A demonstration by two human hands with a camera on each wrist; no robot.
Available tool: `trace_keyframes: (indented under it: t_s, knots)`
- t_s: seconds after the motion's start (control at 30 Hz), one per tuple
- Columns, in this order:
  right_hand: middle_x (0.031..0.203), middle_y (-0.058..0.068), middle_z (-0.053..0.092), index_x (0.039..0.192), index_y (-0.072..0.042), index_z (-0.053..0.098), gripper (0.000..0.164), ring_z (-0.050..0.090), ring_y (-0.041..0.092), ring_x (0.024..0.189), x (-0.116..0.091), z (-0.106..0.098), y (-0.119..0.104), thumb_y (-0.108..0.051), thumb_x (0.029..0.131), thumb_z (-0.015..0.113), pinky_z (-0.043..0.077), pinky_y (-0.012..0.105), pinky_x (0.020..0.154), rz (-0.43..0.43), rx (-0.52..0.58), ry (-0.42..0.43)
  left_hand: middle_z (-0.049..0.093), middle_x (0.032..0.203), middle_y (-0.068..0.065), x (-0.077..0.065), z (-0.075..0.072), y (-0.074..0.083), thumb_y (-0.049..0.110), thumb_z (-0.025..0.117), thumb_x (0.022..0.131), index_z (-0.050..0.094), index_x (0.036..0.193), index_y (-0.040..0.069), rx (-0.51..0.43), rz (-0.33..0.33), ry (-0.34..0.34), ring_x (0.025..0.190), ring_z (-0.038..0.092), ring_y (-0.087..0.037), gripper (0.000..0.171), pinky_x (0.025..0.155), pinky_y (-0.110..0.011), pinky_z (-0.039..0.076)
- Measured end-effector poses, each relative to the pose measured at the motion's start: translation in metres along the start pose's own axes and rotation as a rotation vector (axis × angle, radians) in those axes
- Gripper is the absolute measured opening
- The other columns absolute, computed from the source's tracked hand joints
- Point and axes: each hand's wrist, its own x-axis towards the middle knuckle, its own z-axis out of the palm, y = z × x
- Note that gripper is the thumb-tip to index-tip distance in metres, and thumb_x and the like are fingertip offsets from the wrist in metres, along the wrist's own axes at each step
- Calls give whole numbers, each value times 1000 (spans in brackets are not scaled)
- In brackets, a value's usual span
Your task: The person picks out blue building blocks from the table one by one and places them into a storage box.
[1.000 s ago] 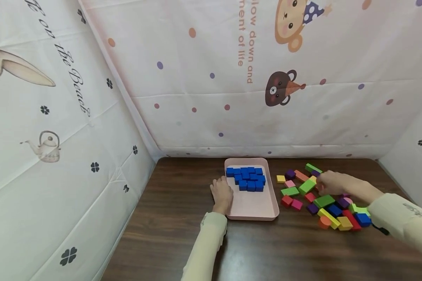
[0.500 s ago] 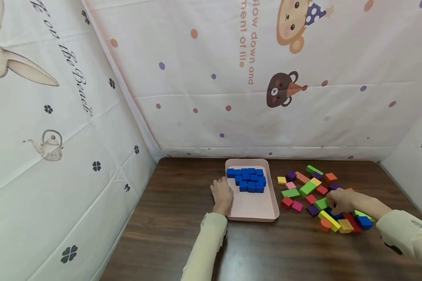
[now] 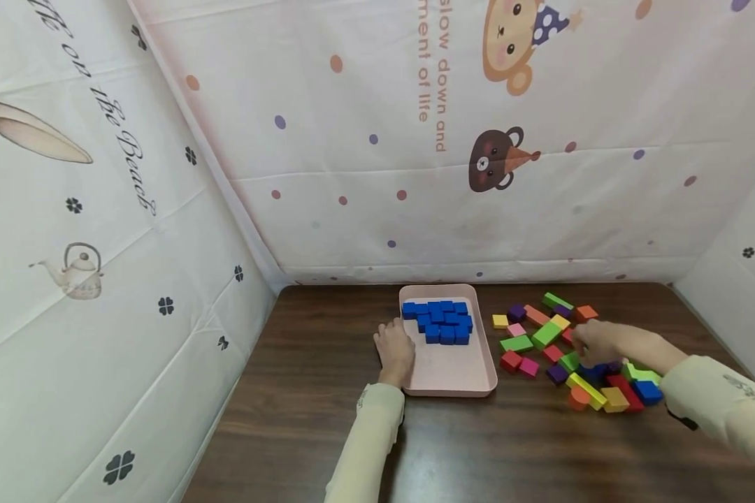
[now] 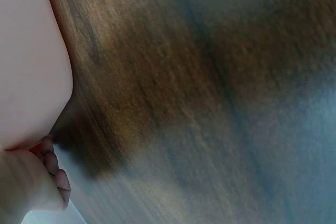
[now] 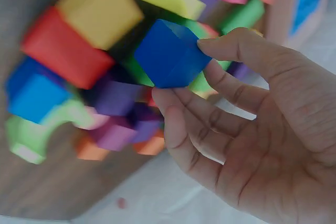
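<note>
A pink tray (image 3: pixel 450 377) holds several blue blocks (image 3: pixel 437 316) grouped in its far half. My left hand (image 3: pixel 395 349) holds the tray's left rim; in the left wrist view, its bent fingers (image 4: pixel 51 163) show beside the tray's pink wall (image 4: pixel 31 61). Over the pile to the right of the tray, my right hand (image 3: pixel 598 342) pinches a blue block (image 5: pixel 172 56) between thumb and fingertips, seen best in the right wrist view. Part of the pile lies hidden under the right hand.
Loose coloured blocks crowd the right side of the brown table (image 3: pixel 314 391), among them a yellow bar (image 3: pixel 586 391), an orange round piece (image 3: pixel 579 398), a green arch (image 5: pixel 47 124) and another blue block (image 3: pixel 648 392). A printed cloth (image 3: pixel 327 230) stands behind the table.
My right hand has come nearer over the pile, then lifted slightly with a blue block pinched in it. My left hand stays at the tray rim.
</note>
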Motion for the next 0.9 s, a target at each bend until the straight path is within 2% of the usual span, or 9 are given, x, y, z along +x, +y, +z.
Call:
trace_keyframes:
  t_s: [0.17,0.3,0.4,0.57,0.73,0.9]
  knots:
    - [96,9,65,104,-3,64,22,53,17,77,23,-30,-35,-11,87,75,46,33,65,-102,-75,98,74,110,-12,2,-1,-7,15,72,92,67,119,6,-26,-10,16,104,61,-28,28,90,-43,48]
    - [93,7,66,97,-5,66,19,53,14,75,46,-35,-68,-10,83,78,46,29,63,-202,-97,216,74,109,-11,4,-1,-9,14,73,91,67,117,6,-22,-15,22,103,61,-28,28,90,-43,48]
    - [87,5,64,92,-5,68,17,52,13,73,61,-32,-91,-9,80,79,48,27,61,-254,-111,269,74,109,-11,5,0,-10,16,74,91,67,118,6,-12,-20,6,102,60,-27,29,90,-42,47]
    - [91,10,68,96,-4,71,18,57,13,74,85,-21,-120,-10,81,80,57,29,66,-280,-115,290,74,111,-9,6,2,-7,18,75,91,66,120,8,5,-25,-14,102,60,-26,32,91,-40,47]
    - [94,11,69,95,-5,71,16,58,13,75,108,-3,-137,-7,81,80,59,31,70,-312,-114,275,74,111,-8,7,6,-3,20,76,91,66,121,8,17,-23,-21,102,60,-24,33,90,-39,47]
    - [95,11,70,94,-5,75,15,60,16,81,126,14,-151,-5,82,83,61,37,79,-361,-138,265,74,112,-8,6,5,0,20,75,91,66,122,9,21,-34,-28,102,60,-24,33,91,-39,48]
